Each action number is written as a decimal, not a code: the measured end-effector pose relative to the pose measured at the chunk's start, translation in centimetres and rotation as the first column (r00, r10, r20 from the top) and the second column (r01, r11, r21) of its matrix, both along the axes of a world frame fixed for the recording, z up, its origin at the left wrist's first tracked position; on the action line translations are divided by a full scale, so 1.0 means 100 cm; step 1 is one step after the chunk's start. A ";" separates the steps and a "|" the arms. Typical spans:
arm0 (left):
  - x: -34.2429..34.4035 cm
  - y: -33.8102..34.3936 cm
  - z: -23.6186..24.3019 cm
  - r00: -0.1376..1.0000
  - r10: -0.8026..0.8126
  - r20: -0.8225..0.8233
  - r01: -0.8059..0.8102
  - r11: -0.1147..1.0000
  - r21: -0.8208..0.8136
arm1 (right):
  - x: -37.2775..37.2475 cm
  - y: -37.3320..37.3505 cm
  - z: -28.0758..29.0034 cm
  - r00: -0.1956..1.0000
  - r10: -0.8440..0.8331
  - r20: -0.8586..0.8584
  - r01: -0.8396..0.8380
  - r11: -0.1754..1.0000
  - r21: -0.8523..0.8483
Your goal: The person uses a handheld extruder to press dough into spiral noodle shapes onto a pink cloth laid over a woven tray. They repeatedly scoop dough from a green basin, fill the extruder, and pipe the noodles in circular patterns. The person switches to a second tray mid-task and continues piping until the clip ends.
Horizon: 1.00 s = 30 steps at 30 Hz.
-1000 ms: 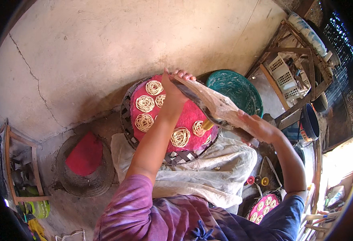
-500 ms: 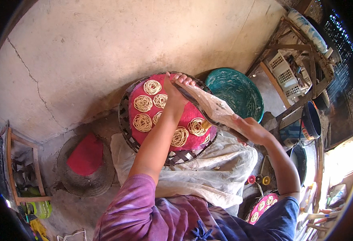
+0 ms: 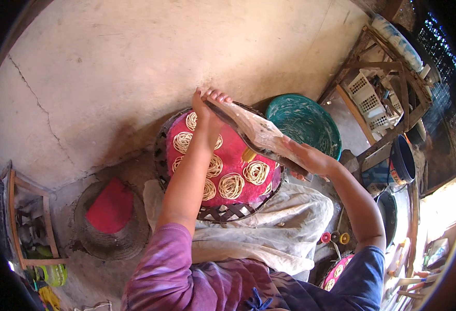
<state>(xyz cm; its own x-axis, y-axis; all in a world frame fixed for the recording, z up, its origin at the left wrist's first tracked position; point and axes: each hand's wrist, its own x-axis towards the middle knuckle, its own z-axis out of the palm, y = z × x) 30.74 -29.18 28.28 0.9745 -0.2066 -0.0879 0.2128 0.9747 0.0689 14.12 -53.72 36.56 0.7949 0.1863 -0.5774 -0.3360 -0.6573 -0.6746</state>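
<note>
Head view: both hands gripped a long dough-smeared press over the woven tray.

Left hand (image 3: 207, 99) clasped the press (image 3: 256, 133) at its far end, right hand (image 3: 308, 158) the near end; noodle coils (image 3: 231, 185) sat on pink cloth (image 3: 233, 155), tray (image 3: 223, 211) edge near the green basin (image 3: 305, 122).

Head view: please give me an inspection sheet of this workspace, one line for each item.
Surface: pale cracked floor, bare in the upper part.
Job's things: round woven tray lined with a pink cloth carries coils of pale noodle; a long floured press is held over it.
Clutter: second woven disc with a red cloth; green basin; white cloth under the tray.
Grippers: left hand grips the far end of the press, right hand the near end.
Cables: nothing seen.
Surroundings: wooden stand with white baskets on the right.
</note>
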 end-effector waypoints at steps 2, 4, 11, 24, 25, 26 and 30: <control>0.005 0.014 -0.003 0.996 0.035 0.086 -0.035 0.999 0.001 | 0.010 0.016 -0.007 0.999 -0.021 0.028 0.024 0.995 -0.101; 0.008 0.027 -0.002 0.987 0.038 0.159 -0.038 0.999 -0.002 | 0.012 0.027 -0.012 0.990 0.031 0.140 -0.027 0.999 -0.029; -0.001 0.028 0.003 0.996 0.001 0.093 0.003 0.999 -0.044 | 0.005 0.025 0.007 0.995 0.000 0.104 -0.002 1.000 0.019; -0.010 0.024 -0.018 0.993 0.043 0.113 -0.041 0.999 -0.013 | -0.001 0.024 -0.003 0.997 -0.038 0.060 0.040 0.999 -0.024; -0.007 0.020 -0.023 0.996 0.039 0.078 -0.037 0.999 -0.019 | 0.001 0.023 -0.006 0.997 -0.050 0.055 0.052 0.997 -0.047; -0.003 0.017 -0.027 0.996 0.020 0.083 -0.016 0.999 -0.038 | 0.003 0.022 -0.010 0.995 -0.039 0.094 0.045 0.997 -0.061; 0.020 0.013 -0.024 0.962 -0.042 0.271 0.061 0.996 -0.063 | 0.012 0.017 -0.020 0.985 -0.057 0.162 0.067 0.996 -0.058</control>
